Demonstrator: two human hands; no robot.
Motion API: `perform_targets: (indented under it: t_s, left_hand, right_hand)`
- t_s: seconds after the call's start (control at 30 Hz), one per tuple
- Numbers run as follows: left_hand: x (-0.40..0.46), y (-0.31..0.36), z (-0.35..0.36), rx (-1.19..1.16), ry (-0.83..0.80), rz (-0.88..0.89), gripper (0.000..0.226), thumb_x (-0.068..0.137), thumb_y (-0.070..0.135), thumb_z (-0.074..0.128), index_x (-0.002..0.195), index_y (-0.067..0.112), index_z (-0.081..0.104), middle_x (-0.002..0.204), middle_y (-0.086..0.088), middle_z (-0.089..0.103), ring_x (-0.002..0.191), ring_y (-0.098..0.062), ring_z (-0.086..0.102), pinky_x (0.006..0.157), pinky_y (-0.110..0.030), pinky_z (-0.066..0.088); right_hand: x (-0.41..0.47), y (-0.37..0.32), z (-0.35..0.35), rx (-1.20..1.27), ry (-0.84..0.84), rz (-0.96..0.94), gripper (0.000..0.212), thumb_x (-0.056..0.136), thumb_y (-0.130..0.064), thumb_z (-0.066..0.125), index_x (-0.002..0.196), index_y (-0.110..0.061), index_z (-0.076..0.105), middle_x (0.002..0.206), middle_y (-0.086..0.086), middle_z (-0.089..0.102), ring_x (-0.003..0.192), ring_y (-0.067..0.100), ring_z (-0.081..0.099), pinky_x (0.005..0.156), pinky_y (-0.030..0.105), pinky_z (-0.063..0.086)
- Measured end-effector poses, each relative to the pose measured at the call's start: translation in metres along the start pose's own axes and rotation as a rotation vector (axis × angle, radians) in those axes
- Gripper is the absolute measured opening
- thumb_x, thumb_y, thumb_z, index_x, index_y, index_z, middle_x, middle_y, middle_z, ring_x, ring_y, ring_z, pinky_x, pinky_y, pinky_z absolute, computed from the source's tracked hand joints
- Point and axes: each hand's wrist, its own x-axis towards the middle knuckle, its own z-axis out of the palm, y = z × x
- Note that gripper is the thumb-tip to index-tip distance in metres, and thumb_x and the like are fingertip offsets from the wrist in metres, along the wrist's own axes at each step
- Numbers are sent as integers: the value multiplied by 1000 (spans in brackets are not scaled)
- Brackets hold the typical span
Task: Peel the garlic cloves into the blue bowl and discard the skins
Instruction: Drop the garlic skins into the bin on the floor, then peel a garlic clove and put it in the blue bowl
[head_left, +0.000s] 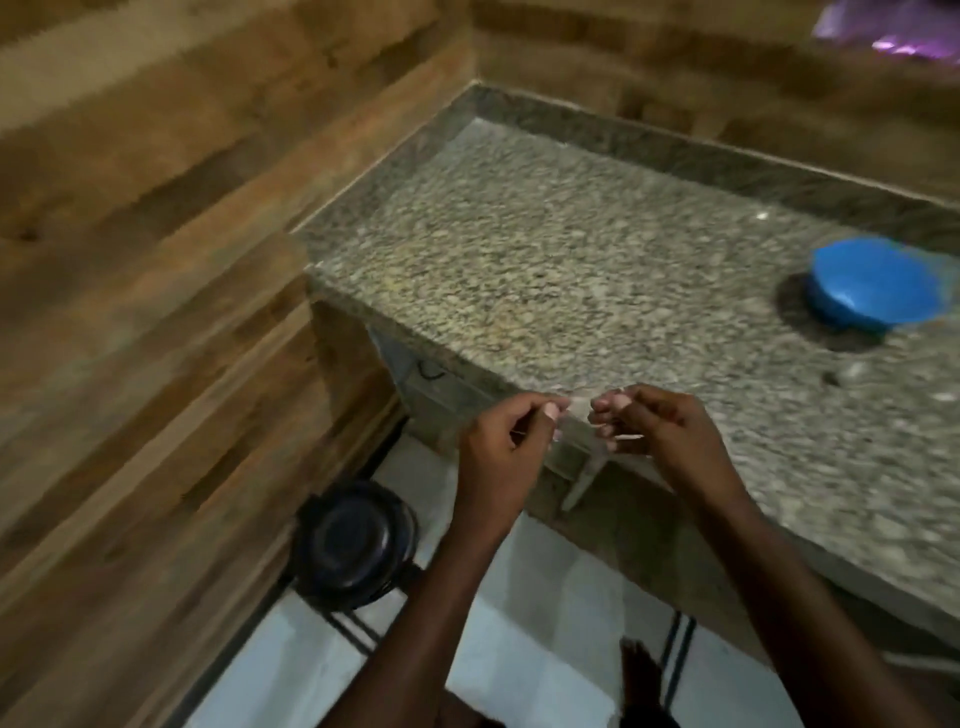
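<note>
The blue bowl (872, 283) stands on the granite counter (545, 249) at the far right. My left hand (506, 447) and my right hand (660, 431) are raised close together over the counter's front edge, fingers curled and fingertips pinched. Pale thin scraps that look like garlic skin show at both sets of fingertips, and a faint thin piece seems to span the gap between them. The frame is blurred, so I cannot make out a clove in either hand.
Wood-patterned walls close the counter in on the left and at the back. A black round bin (353, 543) stands on the white tiled floor (322, 670) below the counter's left end. Small specks (834, 378) lie on the counter near the bowl.
</note>
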Motion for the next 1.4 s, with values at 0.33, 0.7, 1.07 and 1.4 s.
perform_targets:
  t_s: [0.33, 0.7, 1.07, 1.4]
  left_hand:
    - [9, 58, 278, -86, -290, -79, 21, 101, 11, 57, 100, 11, 77, 83, -4, 76, 70, -16, 69, 67, -32, 58]
    - [22, 25, 447, 249, -469, -69, 19, 92, 18, 66, 109, 16, 76, 102, 3, 74, 89, -10, 68, 81, -32, 57]
    - [57, -15, 459, 699, -614, 204, 35, 86, 13, 53, 117, 7, 68, 113, -11, 64, 107, -31, 55, 90, -40, 48]
    - [90, -33, 416, 595, -378, 124, 33, 88, 18, 47, 106, 15, 74, 105, -1, 72, 97, -20, 67, 86, -32, 53]
  right_hand:
    - [-15, 25, -273, 22, 280, 53, 21, 98, -8, 55, 94, 1, 74, 84, 17, 75, 76, 29, 71, 66, 31, 58]
    - [12, 103, -415, -63, 453, 186, 20, 94, -16, 62, 79, -12, 74, 73, 7, 74, 66, 25, 72, 64, 48, 61]
    - [120, 128, -432, -851, 415, 73, 21, 84, -18, 66, 105, -16, 68, 97, 12, 67, 90, 34, 65, 71, 35, 50]
    - [171, 74, -417, -726, 519, -96, 10, 85, -21, 71, 81, -17, 62, 69, 3, 65, 67, 22, 62, 56, 32, 45]
